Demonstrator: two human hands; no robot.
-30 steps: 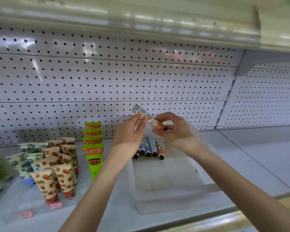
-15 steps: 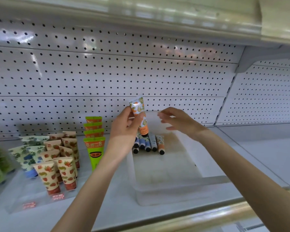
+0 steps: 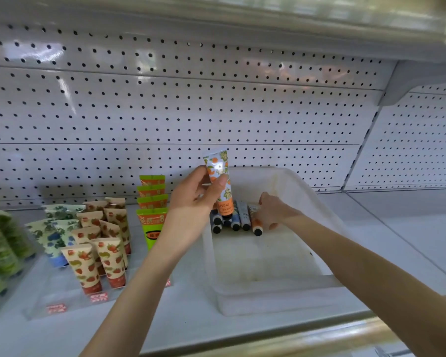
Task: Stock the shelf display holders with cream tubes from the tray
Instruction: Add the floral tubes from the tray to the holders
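- One orange-blossom tube (image 3: 219, 181) is pinched between the thumb and curled fingers of the left hand (image 3: 192, 199). It is upright, crimped end at 12 o'clock and cap down, in the air over the tray's far-left corner.
- Fingers of the right hand (image 3: 272, 211) bend down onto the rightmost of the loose tubes (image 3: 243, 215). The fingertips are hidden, so I cannot tell whether they grip it or only touch it.
- Those loose tubes lie side by side, black caps toward 6 o'clock, at the far end of the translucent tray (image 3: 268, 292). Only a few are there, so stocking looks well along.
- At 9 o'clock from the tray stand the display holders (image 3: 70, 292). Green tubes (image 3: 152, 210) are nearest, then strawberry tubes (image 3: 95, 264), then leaf-print tubes (image 3: 50, 235), all cap down.
- Step in hand, as I judge it: collecting from the tray, with one tube held and a second being reached for.
- The next move calls for carrying the held tube toward 9 o'clock and seating it cap down in a free slot without toppling the standing rows. No slot of matching tubes is visible.
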